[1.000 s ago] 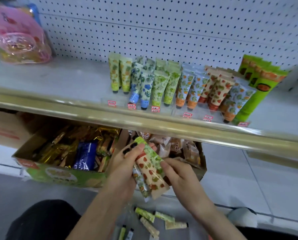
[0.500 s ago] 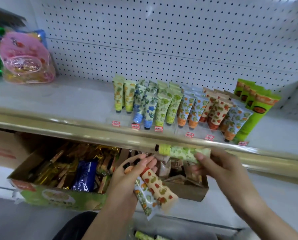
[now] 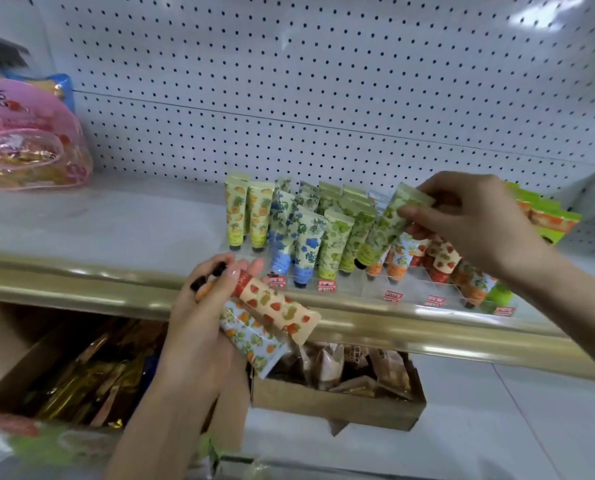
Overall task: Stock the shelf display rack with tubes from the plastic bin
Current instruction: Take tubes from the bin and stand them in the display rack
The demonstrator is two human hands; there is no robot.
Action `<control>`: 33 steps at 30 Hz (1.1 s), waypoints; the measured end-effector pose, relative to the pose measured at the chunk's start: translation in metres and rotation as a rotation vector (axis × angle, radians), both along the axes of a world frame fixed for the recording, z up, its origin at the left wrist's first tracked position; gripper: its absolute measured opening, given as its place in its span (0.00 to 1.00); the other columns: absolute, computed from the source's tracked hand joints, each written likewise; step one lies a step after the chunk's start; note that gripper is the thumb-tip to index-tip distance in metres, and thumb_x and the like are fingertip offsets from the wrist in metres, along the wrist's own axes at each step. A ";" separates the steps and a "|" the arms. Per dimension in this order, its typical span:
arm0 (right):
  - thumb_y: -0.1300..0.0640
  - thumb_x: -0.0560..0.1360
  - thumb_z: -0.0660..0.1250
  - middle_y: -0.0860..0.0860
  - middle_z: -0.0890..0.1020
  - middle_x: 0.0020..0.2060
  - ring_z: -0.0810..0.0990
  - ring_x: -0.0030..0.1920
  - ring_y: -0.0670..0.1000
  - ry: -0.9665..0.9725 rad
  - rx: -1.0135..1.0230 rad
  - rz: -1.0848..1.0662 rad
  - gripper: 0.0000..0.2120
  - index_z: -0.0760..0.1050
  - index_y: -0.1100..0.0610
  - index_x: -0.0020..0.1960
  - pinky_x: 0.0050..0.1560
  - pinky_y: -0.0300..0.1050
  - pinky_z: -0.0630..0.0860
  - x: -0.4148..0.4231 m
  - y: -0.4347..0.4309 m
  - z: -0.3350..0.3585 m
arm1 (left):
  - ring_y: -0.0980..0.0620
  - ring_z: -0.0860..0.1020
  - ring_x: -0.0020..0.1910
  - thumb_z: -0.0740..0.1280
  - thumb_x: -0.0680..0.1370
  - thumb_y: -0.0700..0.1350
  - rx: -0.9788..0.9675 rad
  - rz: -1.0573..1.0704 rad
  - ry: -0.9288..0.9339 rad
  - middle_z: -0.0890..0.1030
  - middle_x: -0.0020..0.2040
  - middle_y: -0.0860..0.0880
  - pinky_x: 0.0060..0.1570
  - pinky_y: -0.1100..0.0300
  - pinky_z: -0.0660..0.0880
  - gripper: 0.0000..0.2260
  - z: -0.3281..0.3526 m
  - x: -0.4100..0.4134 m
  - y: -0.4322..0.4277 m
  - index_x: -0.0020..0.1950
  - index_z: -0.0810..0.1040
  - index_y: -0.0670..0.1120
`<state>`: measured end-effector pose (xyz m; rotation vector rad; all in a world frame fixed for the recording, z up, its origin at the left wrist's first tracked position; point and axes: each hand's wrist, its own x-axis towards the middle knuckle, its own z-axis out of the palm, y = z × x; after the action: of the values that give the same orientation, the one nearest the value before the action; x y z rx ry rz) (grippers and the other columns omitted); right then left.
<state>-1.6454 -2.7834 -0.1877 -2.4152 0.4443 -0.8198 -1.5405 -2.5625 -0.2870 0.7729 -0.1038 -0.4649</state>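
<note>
A clear display rack [image 3: 403, 289] on the shelf holds rows of patterned tubes [image 3: 306, 237], caps down. My right hand [image 3: 469, 220] pinches a green leaf-print tube [image 3: 386, 226] by its flat end and holds it tilted, cap down, over the green rows of the rack. My left hand [image 3: 202, 323] is in front of the shelf's gold edge and grips two or three tubes, among them a strawberry-print tube [image 3: 278, 310] and a blue orange-print tube [image 3: 251, 337]. The plastic bin is out of view.
A pink bag of sweets [image 3: 26, 147] lies at the shelf's far left. Bright green tubes [image 3: 548, 216] stand at the rack's right end. Below the gold shelf edge [image 3: 81, 282] sit cardboard boxes of wrapped snacks [image 3: 337, 403]. White pegboard [image 3: 323, 81] backs the shelf.
My right hand took the green tube from the bundle and lifted it from below the shelf edge up over the rack. My left hand rose a little with the other tubes.
</note>
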 end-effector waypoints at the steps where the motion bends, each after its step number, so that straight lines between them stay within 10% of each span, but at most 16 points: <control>1: 0.58 0.73 0.71 0.48 0.83 0.31 0.82 0.31 0.41 0.009 -0.028 -0.008 0.04 0.78 0.57 0.43 0.34 0.29 0.76 0.005 0.001 -0.001 | 0.51 0.84 0.45 0.66 0.72 0.40 0.000 0.003 -0.010 0.85 0.47 0.45 0.37 0.56 0.82 0.11 0.000 0.002 0.000 0.55 0.76 0.44; 11: 0.56 0.73 0.71 0.48 0.83 0.30 0.81 0.31 0.41 0.175 -0.229 -0.045 0.06 0.78 0.59 0.44 0.38 0.34 0.74 0.029 -0.001 -0.018 | 0.50 0.84 0.49 0.68 0.68 0.40 0.056 0.089 -0.020 0.85 0.47 0.43 0.48 0.57 0.80 0.12 -0.014 0.019 0.003 0.51 0.76 0.43; 33: 0.56 0.74 0.70 0.53 0.84 0.35 0.83 0.37 0.48 0.376 -0.207 -0.060 0.16 0.74 0.61 0.59 0.36 0.32 0.73 0.042 0.006 -0.022 | 0.50 0.84 0.45 0.68 0.69 0.42 0.023 0.081 -0.004 0.85 0.45 0.42 0.36 0.62 0.80 0.20 -0.017 0.017 0.015 0.60 0.75 0.41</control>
<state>-1.6038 -2.7777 -0.2093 -2.7721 0.6013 -0.4499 -1.5236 -2.5473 -0.3042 0.7973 -0.0708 -0.3881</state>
